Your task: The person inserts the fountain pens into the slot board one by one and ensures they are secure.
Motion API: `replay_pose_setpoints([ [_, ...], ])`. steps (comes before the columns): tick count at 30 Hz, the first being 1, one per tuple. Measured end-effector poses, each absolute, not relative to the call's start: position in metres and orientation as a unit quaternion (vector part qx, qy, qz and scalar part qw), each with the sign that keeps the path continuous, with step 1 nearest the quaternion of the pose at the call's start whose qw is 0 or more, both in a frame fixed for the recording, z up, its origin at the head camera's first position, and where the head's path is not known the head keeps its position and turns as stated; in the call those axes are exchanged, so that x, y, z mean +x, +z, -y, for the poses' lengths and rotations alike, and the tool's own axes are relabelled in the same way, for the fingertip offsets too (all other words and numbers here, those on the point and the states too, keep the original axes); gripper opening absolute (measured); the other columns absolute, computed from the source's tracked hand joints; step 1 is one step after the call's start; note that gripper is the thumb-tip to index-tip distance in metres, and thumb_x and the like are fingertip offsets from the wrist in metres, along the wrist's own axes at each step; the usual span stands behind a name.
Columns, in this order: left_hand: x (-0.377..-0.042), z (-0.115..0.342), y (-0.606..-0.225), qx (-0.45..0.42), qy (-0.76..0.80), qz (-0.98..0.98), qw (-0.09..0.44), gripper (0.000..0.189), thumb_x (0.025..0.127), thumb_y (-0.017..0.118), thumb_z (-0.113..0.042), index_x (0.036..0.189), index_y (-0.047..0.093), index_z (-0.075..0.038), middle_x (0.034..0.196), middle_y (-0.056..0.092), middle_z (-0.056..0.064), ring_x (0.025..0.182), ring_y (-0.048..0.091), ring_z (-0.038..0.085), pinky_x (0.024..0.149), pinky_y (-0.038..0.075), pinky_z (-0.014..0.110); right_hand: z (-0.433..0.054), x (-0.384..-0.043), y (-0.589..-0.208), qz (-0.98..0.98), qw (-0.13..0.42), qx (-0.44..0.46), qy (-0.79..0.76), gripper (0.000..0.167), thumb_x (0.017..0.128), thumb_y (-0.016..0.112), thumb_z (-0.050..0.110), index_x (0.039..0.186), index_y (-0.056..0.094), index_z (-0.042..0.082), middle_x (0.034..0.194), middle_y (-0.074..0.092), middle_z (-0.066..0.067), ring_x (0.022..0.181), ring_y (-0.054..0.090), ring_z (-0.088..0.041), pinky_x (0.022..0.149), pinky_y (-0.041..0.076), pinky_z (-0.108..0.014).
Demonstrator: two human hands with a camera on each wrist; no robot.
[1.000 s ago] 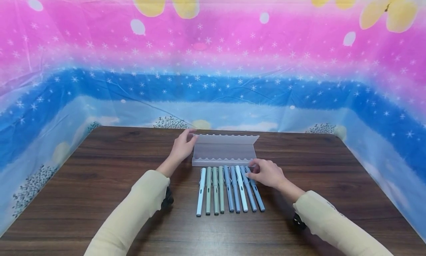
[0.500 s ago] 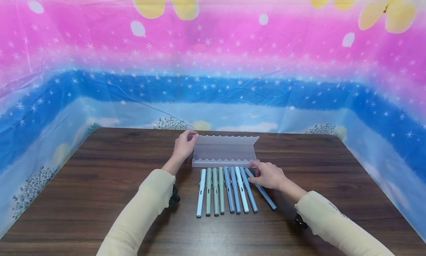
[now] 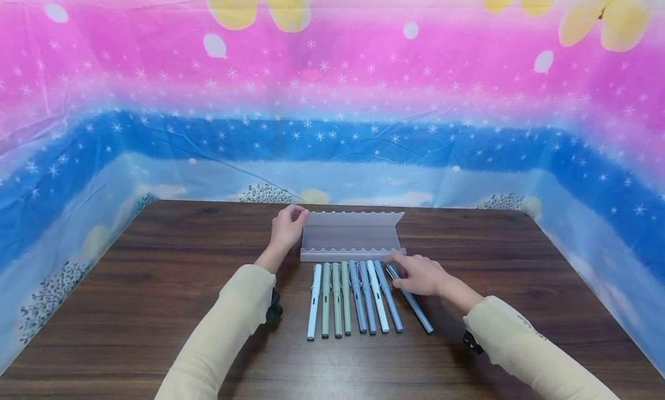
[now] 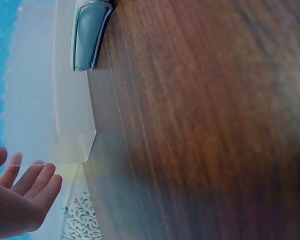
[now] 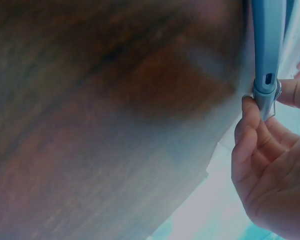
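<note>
My right hand [image 3: 423, 274] pinches the rightmost blue pen [image 3: 417, 312] near its clip end, and the pen slants away from the others. The right wrist view shows thumb and fingers of that hand [image 5: 275, 165] around the cap of the blue pen [image 5: 268, 45]. Beyond the pens stands a translucent plastic pen case [image 3: 353, 238] with scalloped edges, its lid raised. At the lid's left edge, my left hand [image 3: 287, 227] holds it between thumb and fingers. In the left wrist view, some fingertips of the left hand [image 4: 27, 195] show through the translucent plastic.
Several capped pens lie side by side in front of the case: a white pen [image 3: 314, 302] at the left, green pens [image 3: 336, 302], then blue pens [image 3: 358, 302] with another white pen [image 3: 377, 296] among them. The brown wooden table [image 3: 171, 261] meets a patterned cloth [image 3: 332, 140] behind.
The rightmost blue pen has separated from the row, its near end swinging right, with my right hand shifting slightly right. My left forearm has moved a little right; the left hand stays at the lid.
</note>
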State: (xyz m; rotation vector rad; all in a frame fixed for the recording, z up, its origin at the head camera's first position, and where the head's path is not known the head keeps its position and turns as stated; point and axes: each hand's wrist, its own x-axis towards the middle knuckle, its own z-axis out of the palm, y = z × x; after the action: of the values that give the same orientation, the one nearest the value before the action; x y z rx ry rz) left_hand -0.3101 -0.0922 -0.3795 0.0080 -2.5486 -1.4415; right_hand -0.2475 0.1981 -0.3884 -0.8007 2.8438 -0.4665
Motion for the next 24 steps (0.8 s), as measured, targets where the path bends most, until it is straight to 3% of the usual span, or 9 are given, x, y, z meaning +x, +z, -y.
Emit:
replay_pose_setpoints([
  [7,-0.311,0.093,-0.379,-0.003,-0.490,0.865,0.107,0.028,0.091,0.047,-0.023,0.104,0.058,0.000,0.104,0.058,0.017,0.097,0.052,0.030,0.082,0.040,0.040,-0.210,-0.256,-0.378,-0.923,0.068,-0.307,-0.221,0.042,0.085,0.057,0.015,0.125,0.044,0.009,0.069,0.050,0.007,0.057,0.048,-0.007,0.049,0.039,-0.026],
  [12,-0.310,0.093,-0.379,-0.001,-0.492,0.864,0.105,0.028,0.091,0.048,-0.023,0.104,0.058,-0.001,0.105,0.058,0.017,0.097,0.052,0.030,0.082,0.041,0.040,-0.218,-0.260,-0.367,-0.902,0.037,-0.334,-0.273,0.045,0.086,0.057,0.015,0.127,0.039,0.012,0.074,0.054,0.005,0.062,0.051,-0.008,0.056,0.043,-0.029],
  [18,-0.309,0.093,-0.379,-0.001,-0.487,0.867,0.111,0.028,0.091,0.047,-0.023,0.103,0.058,0.000,0.104,0.059,0.017,0.097,0.052,0.030,0.082,0.040,0.040,-0.222,-0.265,-0.359,-0.889,0.012,-0.340,-0.307,0.046,0.087,0.057,0.017,0.129,0.037,0.020,0.078,0.057,0.004,0.058,0.052,-0.011,0.052,0.043,-0.029],
  [24,-0.310,0.093,-0.380,0.001,-0.488,0.866,0.111,0.027,0.091,0.047,-0.023,0.103,0.058,-0.001,0.104,0.059,0.016,0.097,0.052,0.029,0.082,0.040,0.040,-0.223,-0.271,-0.354,-0.882,-0.018,-0.340,-0.326,0.046,0.086,0.058,0.014,0.127,0.039,0.020,0.078,0.057,0.001,0.056,0.054,-0.016,0.050,0.044,-0.029],
])
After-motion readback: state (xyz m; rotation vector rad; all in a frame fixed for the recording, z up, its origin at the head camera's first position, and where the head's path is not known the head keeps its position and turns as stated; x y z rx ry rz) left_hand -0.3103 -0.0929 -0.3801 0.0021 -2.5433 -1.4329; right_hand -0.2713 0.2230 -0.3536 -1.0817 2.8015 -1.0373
